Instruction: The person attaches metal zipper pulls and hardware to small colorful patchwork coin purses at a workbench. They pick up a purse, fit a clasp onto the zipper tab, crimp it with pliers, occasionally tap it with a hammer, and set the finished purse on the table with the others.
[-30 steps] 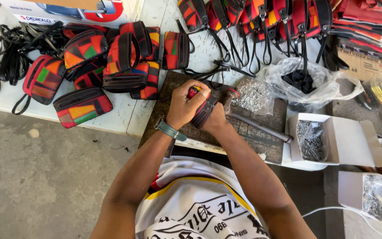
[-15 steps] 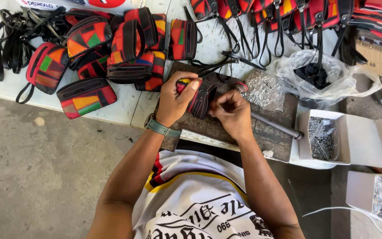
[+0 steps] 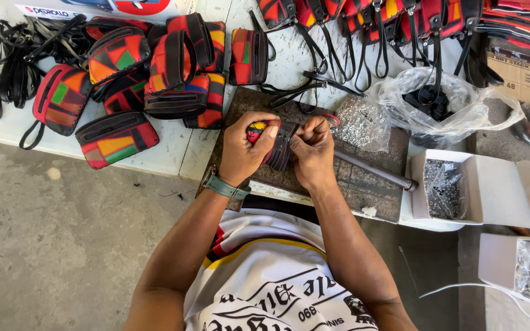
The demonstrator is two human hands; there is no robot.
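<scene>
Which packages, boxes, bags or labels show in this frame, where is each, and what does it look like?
White printed carton with red and blue graphics: top left edge.
Brown cardboard box: top right, partly hidden.
Open white cardboard box of small dark metal parts: right of hands.
Second white box: lower right.
Clear plastic bag of black pieces: upper right.

Count, head view.
- Hands: 2, left hand (image 3: 245,149) and right hand (image 3: 311,149); together they grip 1 small patchwork pouch (image 3: 271,144).
- Wristwatch (image 3: 223,186): 1.
- Finished patchwork pouches (image 3: 154,73) piled on the table (image 3: 161,156) at left: about 8 visible; overlap prevents an exact count.
- Open white cardboard boxes (image 3: 486,190): 2.
- Clear plastic bags: 2, one with black parts (image 3: 437,101), one with small metal pieces (image 3: 363,122).
- Metal rod (image 3: 372,170): 1.
- Dark work board (image 3: 363,184): 1.
</scene>
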